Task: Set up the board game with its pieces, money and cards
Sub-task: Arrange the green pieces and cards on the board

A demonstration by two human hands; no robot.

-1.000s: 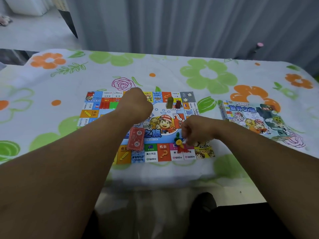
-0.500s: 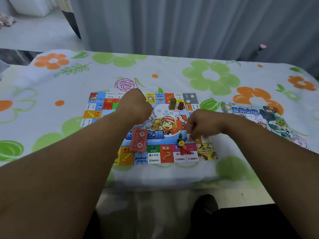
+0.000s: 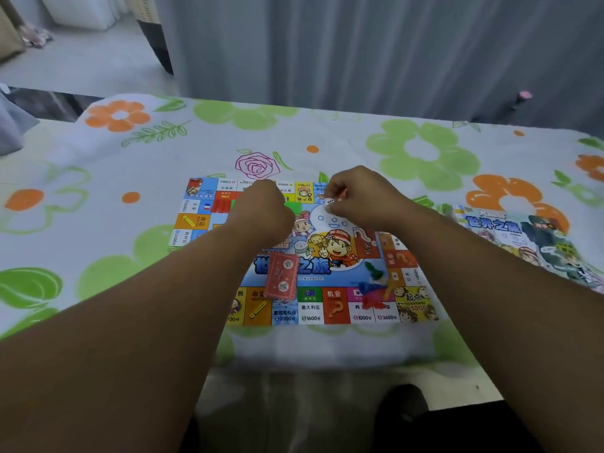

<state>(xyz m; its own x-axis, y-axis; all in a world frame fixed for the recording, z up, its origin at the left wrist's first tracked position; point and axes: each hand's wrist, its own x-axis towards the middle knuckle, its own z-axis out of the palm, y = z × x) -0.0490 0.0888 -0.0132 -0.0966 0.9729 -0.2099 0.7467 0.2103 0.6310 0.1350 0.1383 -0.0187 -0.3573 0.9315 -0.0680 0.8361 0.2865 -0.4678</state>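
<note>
Red piece point(image 3: 342, 193): who has it?

Right hand point(image 3: 362, 199). Its fingers point(image 3: 335, 187) are curled in, tips bunched tight on it, at the 12 o'clock edge of the board point(image 3: 327, 308). It's blurry, only a red sliver shows.

White thing under it?

Looks like a die point(image 3: 329, 201), on the board just beside those fingertips. Touching or not, cannot tell.

Left hand?

Left hand point(image 3: 263, 212) is fisted, back toward the camera, over the board at about 11 o'clock, just beside the right one. Fingers are all folded under; cannot tell if anything is inside.

Rest of the kit?

Red card stack point(image 3: 281, 276) lies flat on the board at 7 o'clock from centre, just beside the left forearm. Pawns point(image 3: 376, 284) (green, blue, red, yellow) are bunched at 5 o'clock, near the corner square. Red blocks point(image 3: 222, 206) and a green block point(image 3: 294, 206) sit either side of the left fist. Box lid point(image 3: 523, 237) lies on the tablecloth point(image 3: 327, 132) at 3 o'clock, off the board and apart from it.

Board itself?

Flat on the floral cloth, close to the table's near edge.
</note>
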